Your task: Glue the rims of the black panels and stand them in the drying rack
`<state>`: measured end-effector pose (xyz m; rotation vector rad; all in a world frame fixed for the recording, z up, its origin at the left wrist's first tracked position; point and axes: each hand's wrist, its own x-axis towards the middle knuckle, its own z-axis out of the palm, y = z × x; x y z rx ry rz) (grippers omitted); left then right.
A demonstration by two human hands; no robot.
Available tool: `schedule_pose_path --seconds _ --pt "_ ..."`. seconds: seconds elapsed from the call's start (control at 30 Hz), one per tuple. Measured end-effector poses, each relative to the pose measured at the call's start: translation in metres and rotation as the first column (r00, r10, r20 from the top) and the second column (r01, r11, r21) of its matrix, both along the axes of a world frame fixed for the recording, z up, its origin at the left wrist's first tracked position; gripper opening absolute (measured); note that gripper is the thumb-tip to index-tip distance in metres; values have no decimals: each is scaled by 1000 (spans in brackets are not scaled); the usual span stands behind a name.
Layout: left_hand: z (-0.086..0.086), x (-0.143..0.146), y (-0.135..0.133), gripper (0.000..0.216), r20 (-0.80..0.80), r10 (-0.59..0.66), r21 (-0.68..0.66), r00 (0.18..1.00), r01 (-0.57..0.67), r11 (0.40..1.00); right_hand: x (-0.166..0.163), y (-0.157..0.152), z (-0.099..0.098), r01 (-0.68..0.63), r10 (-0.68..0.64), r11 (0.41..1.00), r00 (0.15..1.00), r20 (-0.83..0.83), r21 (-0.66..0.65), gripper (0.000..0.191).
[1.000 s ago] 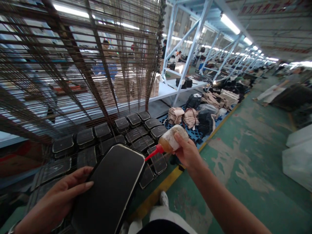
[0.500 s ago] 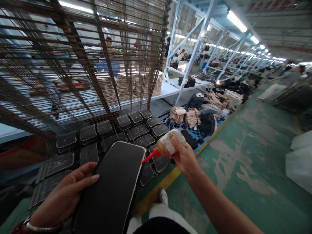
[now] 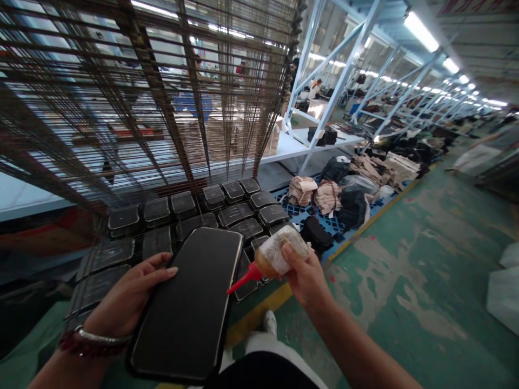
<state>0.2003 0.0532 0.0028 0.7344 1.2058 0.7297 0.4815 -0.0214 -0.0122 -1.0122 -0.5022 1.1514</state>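
My left hand (image 3: 133, 292) grips the left edge of a black rounded rectangular panel (image 3: 188, 308), thumb on top and fingers underneath. A thin pale line runs along the panel's border. In my right hand (image 3: 304, 273) is a glue bottle (image 3: 281, 251), tilted down to the left, with yellowish contents and a whitish, worn outside. Its red nozzle (image 3: 245, 278) points at the panel's right edge, the tip at or just above the pale line. Whether the tip touches cannot be made out.
Several similar black panels (image 3: 233, 214) lie in rows on a low rack behind. A wire rack (image 3: 162, 97) rises at the left. Bundles of beige pieces (image 3: 302, 190) sit on a blue pallet (image 3: 294, 213). Green floor (image 3: 389, 281) with a yellow line stretches right.
The nozzle tip has moved down along the panel's right edge, toward me. The panel's near end shows more fully now, and the camera view has shifted slightly left.
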Motion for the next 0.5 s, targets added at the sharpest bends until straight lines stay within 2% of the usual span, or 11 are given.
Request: schedule_pose_path --seconds 0.17,0.37,0.5 --pt "-13 -7 7 52 28 60 -54 998 -58 997 -8 -8 -8 -5 5 1000 1000 -16 -5 39" --pt "-14 -9 9 35 32 103 -49 994 -102 994 -15 -18 -11 -74 74 997 997 0 -5 40" --pt "-15 -10 11 31 19 201 -59 979 -199 978 -19 -22 -12 -83 83 996 996 11 8 39"
